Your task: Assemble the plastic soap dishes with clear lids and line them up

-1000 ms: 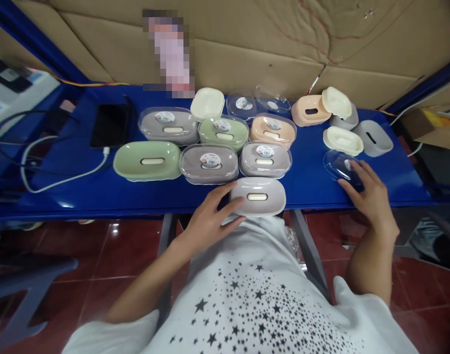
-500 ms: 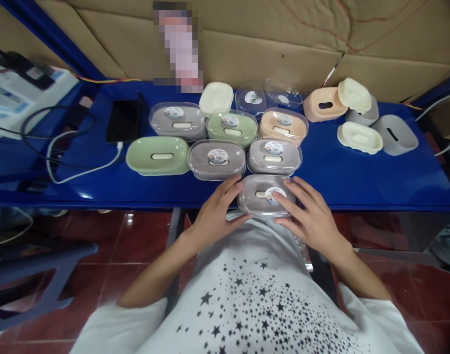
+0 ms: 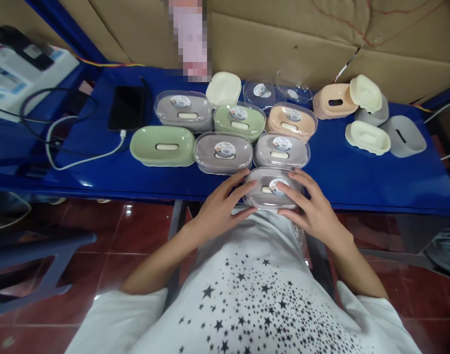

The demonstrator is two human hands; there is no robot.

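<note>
A grey soap box [image 3: 263, 200] with a clear lid and a round white sticker lies at the table's front edge, close against my body. My left hand [image 3: 225, 204] grips its left end, fingertips on the lid and thumb low at the near side. At the right end my right hand [image 3: 311, 204] holds it too, with one finger across the sticker and the thumb by the near rim. Just beyond stand two more lidded grey soap boxes [image 3: 223, 155] and an unlidded green soap box [image 3: 162, 160]. Behind these are lidded grey, green [image 3: 239, 123] and peach ones.
Loose clear lids [image 3: 259, 93] and a cream tray [image 3: 224, 89] lie at the back. Peach and grey shells [image 3: 405, 137] with cream trays are on the right. A black phone [image 3: 127, 108] with a white cable [image 3: 86, 163] lies left. Cardboard [image 3: 261, 37] lines the back.
The view has shifted slightly, so the table appears a little higher and further right. My left fingers have moved a bit further onto the grey soap box's lid; the box itself looks unmoved.
</note>
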